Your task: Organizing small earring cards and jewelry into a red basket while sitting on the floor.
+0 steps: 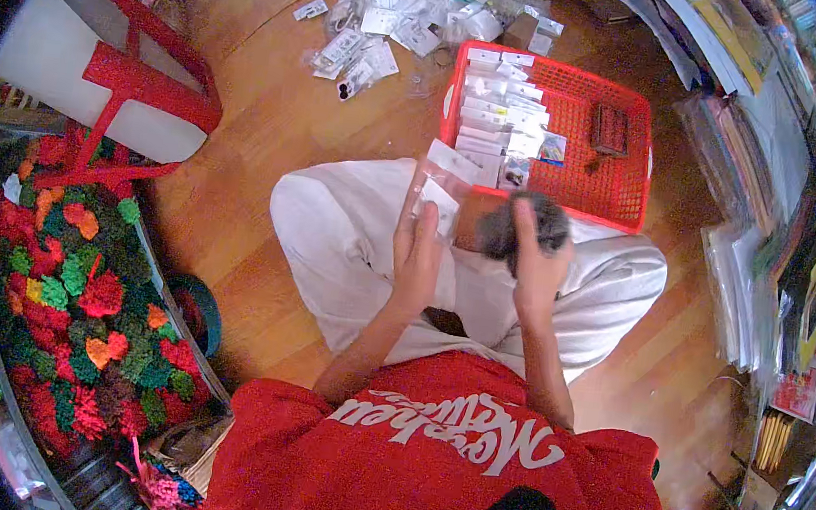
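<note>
My left hand (419, 256) grips a clear plastic packet (439, 194) with a white card inside, held upright over my lap. Beside it, my right hand (543, 270) holds a dark grey, fuzzy-looking round object (553, 222), blurred by motion; its exact kind is unclear. Just beyond both hands lies a red plastic basket (611, 195). Along its left part, small white-topped packets (484, 116) stand in rows. A dark brown block (609, 129) rests in the basket's right part.
A heap of loose packets (413, 6) lies on the wooden floor (268, 88) beyond the basket. To the left are a red-and-white stool (147, 89) and a bin of colourful yarn pompoms (101, 296). Sleeved sheets (736, 292) line the right side.
</note>
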`<action>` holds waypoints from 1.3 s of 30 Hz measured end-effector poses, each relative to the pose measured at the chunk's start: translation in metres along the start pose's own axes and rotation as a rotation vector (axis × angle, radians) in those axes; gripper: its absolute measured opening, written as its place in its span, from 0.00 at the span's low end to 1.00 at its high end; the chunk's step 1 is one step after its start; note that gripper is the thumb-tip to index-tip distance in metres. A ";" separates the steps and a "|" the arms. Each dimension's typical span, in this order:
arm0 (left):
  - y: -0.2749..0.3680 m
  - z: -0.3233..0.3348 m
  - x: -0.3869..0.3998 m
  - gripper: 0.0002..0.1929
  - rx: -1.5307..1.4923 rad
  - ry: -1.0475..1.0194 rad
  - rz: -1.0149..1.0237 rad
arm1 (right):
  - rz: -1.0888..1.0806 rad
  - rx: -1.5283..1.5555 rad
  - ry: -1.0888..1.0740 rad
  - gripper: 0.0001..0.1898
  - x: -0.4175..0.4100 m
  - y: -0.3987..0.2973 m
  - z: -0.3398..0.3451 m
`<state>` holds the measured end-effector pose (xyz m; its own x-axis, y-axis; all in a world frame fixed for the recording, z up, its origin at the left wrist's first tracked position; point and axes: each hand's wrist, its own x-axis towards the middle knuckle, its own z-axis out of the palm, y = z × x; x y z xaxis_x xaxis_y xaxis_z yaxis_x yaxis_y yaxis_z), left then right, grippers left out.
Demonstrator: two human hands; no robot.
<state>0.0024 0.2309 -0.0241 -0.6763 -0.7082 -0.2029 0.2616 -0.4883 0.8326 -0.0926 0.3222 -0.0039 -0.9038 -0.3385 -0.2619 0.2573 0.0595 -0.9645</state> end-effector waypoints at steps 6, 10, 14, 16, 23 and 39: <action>-0.032 0.007 -0.010 0.28 0.129 -0.091 0.041 | -0.431 -0.390 -0.191 0.20 -0.017 -0.019 0.019; -0.030 0.009 -0.007 0.33 -0.214 -0.139 0.044 | -0.557 -0.206 -0.447 0.26 -0.030 0.005 0.028; -0.033 0.002 -0.013 0.35 -0.209 -0.138 0.056 | -0.594 -0.224 -0.411 0.28 -0.027 0.003 0.037; -0.035 0.011 -0.021 0.34 -0.130 -0.100 0.125 | -0.557 -0.190 -0.374 0.29 -0.009 -0.004 0.042; -0.027 -0.005 -0.003 0.32 -0.694 -0.177 0.014 | -0.668 -0.289 -0.491 0.27 -0.036 0.001 0.038; -0.018 0.010 -0.019 0.30 -0.055 -0.077 0.096 | -0.362 0.065 -0.415 0.29 0.008 0.004 0.054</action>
<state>0.0034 0.2587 -0.0301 -0.6962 -0.7132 -0.0816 0.3641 -0.4487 0.8161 -0.0801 0.2690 -0.0077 -0.7315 -0.6686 0.1337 -0.0121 -0.1833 -0.9830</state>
